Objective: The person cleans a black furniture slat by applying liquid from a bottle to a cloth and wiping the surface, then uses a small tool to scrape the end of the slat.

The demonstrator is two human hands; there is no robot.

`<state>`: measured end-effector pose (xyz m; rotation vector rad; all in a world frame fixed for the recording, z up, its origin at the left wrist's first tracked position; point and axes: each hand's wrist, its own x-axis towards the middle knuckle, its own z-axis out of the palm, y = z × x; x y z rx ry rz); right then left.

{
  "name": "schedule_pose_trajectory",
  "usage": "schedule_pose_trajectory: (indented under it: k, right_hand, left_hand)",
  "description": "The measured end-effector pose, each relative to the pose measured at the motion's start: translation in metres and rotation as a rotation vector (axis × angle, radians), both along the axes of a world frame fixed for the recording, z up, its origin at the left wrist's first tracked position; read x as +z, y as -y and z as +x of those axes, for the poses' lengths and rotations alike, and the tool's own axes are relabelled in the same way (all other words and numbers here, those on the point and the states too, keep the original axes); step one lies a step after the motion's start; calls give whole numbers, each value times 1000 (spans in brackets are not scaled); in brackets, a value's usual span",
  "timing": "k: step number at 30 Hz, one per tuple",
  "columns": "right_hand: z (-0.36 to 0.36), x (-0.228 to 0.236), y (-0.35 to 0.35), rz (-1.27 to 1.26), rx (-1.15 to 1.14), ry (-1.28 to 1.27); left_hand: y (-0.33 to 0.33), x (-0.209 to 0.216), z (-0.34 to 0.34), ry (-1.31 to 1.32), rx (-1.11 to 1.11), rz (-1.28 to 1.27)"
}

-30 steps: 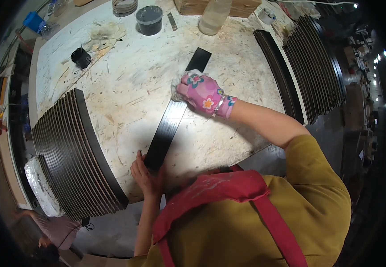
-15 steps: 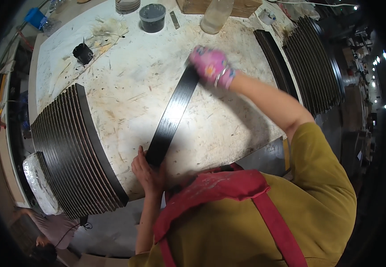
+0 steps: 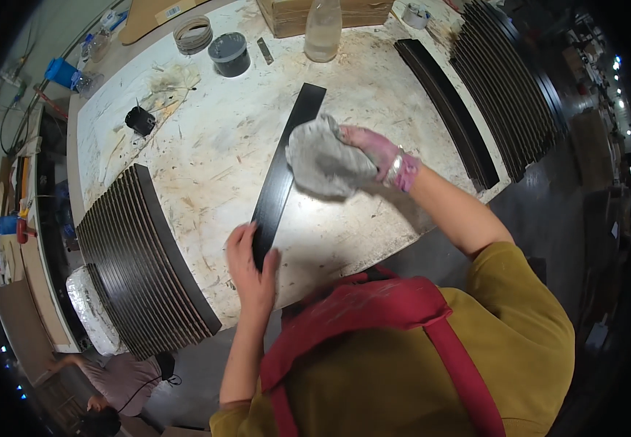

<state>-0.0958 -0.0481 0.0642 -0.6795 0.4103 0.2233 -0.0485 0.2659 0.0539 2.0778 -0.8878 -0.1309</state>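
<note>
In the head view, the gloved right hand (image 3: pixel 377 151) has moved from the strip's far end to the right of its middle, and the grey cloth (image 3: pixel 324 162), bunched under the palm a second ago, now hangs spread out. The fingers close on the cloth's right edge; its left side overlaps the black strip (image 3: pixel 272 195), though whether it touches cannot be told. Rubbing along the strip therefore seems to be paused, with the cloth perhaps being rearranged.

The bare left hand (image 3: pixel 252 268) grips the strip's near end, fingers at the left edge and thumb at the right. The strip lies slantwise on the middle of the tabletop (image 3: pixel 199 164), its far end leaning right, between a left stack (image 3: pixel 141 262) and a right stack (image 3: pixel 503 95) of similar strips.

A pale label (image 3: pixel 176 9) with a barcode is on the brown board (image 3: pixel 141 23) at the far left; its print is too small to read. The tub (image 3: pixel 229 55) and bottle (image 3: pixel 323 36) show no readable writing.
</note>
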Motion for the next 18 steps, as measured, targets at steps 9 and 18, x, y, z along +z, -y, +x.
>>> schedule_pose_trajectory:
  k: [9, 18]
  right_hand:
    - [-76, 31, 10, -1921, -78, 227]
    - [-85, -12, -19, 504, -511, 104]
  left_hand:
    - [113, 10, 14, -922, -241, -6]
    - [190, 5, 19, -1662, -68, -629]
